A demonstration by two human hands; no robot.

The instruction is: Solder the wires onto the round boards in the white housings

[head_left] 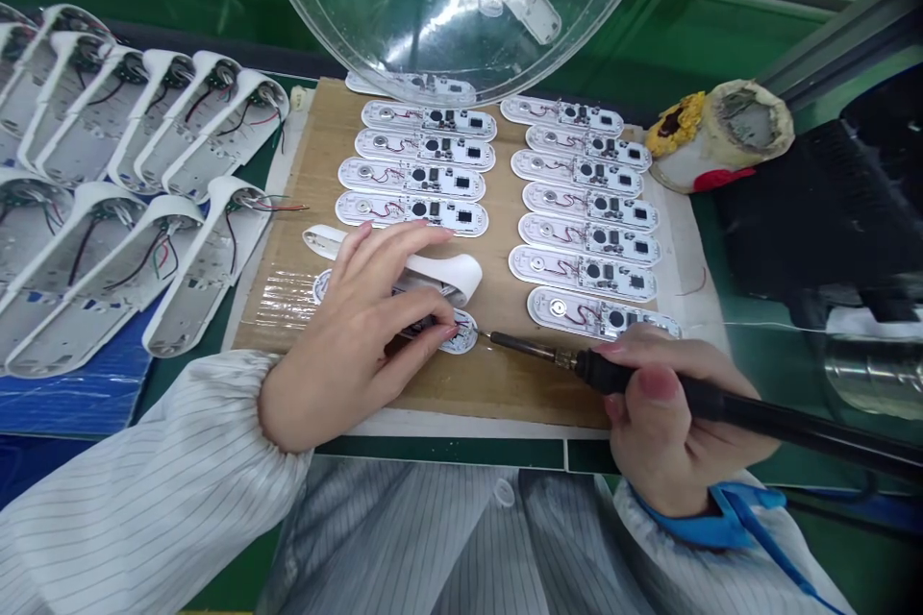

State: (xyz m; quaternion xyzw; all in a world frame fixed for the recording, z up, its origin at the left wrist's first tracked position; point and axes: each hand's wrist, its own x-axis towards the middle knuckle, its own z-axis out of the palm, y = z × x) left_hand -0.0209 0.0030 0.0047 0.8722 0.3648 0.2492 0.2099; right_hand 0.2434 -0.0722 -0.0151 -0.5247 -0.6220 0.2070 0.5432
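Note:
My right hand [670,413] grips a black-handled soldering iron [519,343]. The iron's tip points left and sits at the right end of a white circuit board [461,338]. My left hand [367,327] lies over that board and over a white curved plastic housing [454,274]. Its thumb and index finger pinch together at the board's end, on what looks like a thin wire [461,325] close to the iron's tip. The other fingers rest across the housing, and the palm hides the middle of both parts.
Two columns of white circuit boards [587,252] lie on the cardboard [497,394]. Several white housings with loose wires [209,279] stand at left. A round clear lens [433,10] hangs above. At right are a tip-cleaning pot [750,125], a black box [793,211] and a solder reel [872,370].

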